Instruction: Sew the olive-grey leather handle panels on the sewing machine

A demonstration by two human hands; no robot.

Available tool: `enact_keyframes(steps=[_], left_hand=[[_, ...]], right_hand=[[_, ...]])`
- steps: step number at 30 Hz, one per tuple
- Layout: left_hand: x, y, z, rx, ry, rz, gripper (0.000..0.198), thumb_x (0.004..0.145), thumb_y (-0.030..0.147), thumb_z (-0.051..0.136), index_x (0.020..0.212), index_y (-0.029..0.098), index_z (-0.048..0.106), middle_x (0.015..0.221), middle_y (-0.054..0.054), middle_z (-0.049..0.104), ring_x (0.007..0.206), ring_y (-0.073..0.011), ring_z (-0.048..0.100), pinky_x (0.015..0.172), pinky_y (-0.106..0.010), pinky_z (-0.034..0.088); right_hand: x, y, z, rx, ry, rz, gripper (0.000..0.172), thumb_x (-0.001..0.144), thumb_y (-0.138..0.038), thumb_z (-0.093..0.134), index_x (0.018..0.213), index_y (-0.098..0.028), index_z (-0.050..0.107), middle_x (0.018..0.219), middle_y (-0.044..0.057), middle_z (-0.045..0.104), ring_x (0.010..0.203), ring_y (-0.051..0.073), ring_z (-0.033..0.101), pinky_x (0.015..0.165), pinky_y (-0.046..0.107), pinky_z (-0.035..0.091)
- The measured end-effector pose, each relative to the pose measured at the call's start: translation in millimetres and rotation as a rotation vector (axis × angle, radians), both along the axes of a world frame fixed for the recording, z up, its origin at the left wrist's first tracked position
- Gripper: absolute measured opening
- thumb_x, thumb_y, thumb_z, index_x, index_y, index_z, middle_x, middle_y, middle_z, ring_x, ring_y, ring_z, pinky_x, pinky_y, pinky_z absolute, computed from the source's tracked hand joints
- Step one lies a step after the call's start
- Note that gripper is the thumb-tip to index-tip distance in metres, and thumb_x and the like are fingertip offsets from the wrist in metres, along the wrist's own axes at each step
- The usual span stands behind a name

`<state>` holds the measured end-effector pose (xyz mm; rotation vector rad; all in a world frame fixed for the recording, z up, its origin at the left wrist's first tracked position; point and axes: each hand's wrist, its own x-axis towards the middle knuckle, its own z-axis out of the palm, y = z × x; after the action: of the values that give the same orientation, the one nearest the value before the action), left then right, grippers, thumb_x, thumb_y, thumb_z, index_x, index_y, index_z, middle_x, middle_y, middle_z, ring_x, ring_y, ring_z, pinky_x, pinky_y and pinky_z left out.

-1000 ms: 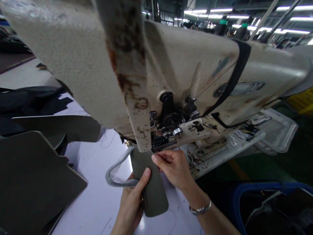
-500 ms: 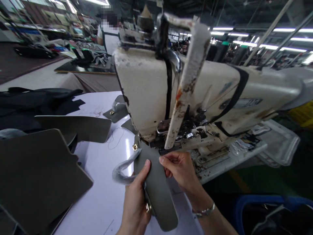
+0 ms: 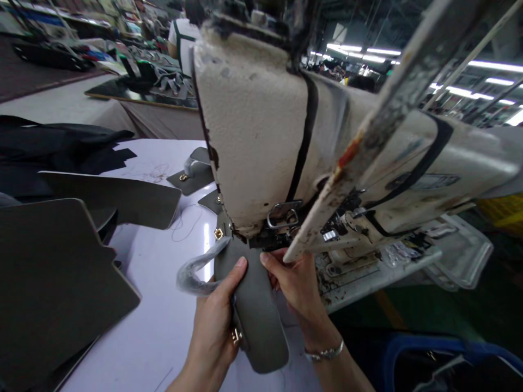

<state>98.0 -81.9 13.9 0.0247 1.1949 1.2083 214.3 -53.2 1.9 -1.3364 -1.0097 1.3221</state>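
A long olive-grey bag panel (image 3: pixel 261 321) with rounded corners lies with its far end at the presser area of a worn cream sewing machine (image 3: pixel 253 130). My left hand (image 3: pixel 218 321) grips its left edge, thumb flat on top and fingers underneath. A plastic-wrapped handle (image 3: pixel 194 275) loops out on that side, between gold metal fittings (image 3: pixel 219 233). On the right edge, close to the machine's foot, my right hand (image 3: pixel 296 280) pinches the panel between thumb and fingers. The slanting rusty bar (image 3: pixel 347 163) partly covers this hand. The needle is hidden.
Large olive-grey panels (image 3: pixel 53 283) and black pieces (image 3: pixel 53 152) lie at left on the white table (image 3: pixel 151 288). Similar small handled panels (image 3: pixel 194 177) sit behind the machine. A blue-rimmed bin (image 3: pixel 392 348) stands lower right. A person (image 3: pixel 183 43) is across the room.
The view has moved closer to the machine, whose head and bar look larger. Both hands and the panel appear slightly farther left; each hand keeps its hold.
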Motion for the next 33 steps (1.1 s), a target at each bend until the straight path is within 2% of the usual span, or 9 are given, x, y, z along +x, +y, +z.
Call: enact_keyframes(steps=[3,5,12,19,26,33], left_hand=[[-7,5,1.5,-0.040,0.001,-0.122,0.040,0.072,0.029,0.081,0.106,0.010,0.073,0.082,-0.014,0.077,0.058,-0.0257,0.072,0.050,-0.033,0.061],[-10,7,2.4,-0.046,0.001,-0.154,0.040,0.071,0.031,0.082,0.104,0.009,0.073,0.083,-0.014,0.077,0.057,-0.0255,0.072,0.050,-0.033,0.061],[-2,10,7.7,-0.030,0.082,-0.070,0.052,0.072,0.025,0.081,0.121,0.014,0.068,0.082,-0.011,0.077,0.049,-0.0232,0.068,0.043,-0.032,0.056],[-1,13,8.0,-0.011,0.102,-0.046,0.056,0.069,0.025,0.083,0.123,0.015,0.068,0.085,-0.010,0.077,0.054,-0.0242,0.069,0.044,-0.032,0.054],[-7,18,4.2,0.017,0.170,-0.058,0.050,0.059,0.026,0.090,0.104,0.013,0.073,0.092,-0.011,0.077,0.058,-0.0223,0.069,0.050,-0.032,0.057],[-14,25,1.1,0.086,0.255,-0.089,0.048,0.057,0.026,0.089,0.100,0.013,0.073,0.095,-0.009,0.077,0.065,-0.0205,0.070,0.054,-0.028,0.058]], right_hand=[[-3,1,1.5,-0.022,-0.003,-0.021,0.031,0.074,-0.042,0.077,0.062,-0.015,0.068,0.051,-0.001,0.060,0.042,0.010,0.054,0.042,0.019,0.044],[-4,0,0.6,-0.029,-0.007,-0.028,0.031,0.074,-0.042,0.077,0.062,-0.015,0.068,0.051,-0.001,0.060,0.042,0.010,0.054,0.042,0.019,0.044],[-5,-3,-2.0,0.017,-0.033,-0.042,0.027,0.077,-0.036,0.073,0.063,-0.014,0.068,0.051,-0.001,0.058,0.043,0.008,0.049,0.043,0.019,0.036],[-7,-2,6.8,-0.017,-0.124,-0.086,0.028,0.076,-0.036,0.073,0.061,-0.013,0.068,0.050,-0.001,0.059,0.044,0.010,0.050,0.043,0.020,0.035],[-15,-4,5.1,0.009,-0.192,-0.175,0.030,0.078,-0.038,0.072,0.059,-0.014,0.068,0.051,0.001,0.061,0.047,0.012,0.051,0.046,0.021,0.037],[-25,-8,2.3,0.054,-0.231,-0.255,0.033,0.080,-0.041,0.072,0.059,-0.015,0.068,0.056,0.002,0.065,0.053,0.014,0.056,0.050,0.022,0.040]])
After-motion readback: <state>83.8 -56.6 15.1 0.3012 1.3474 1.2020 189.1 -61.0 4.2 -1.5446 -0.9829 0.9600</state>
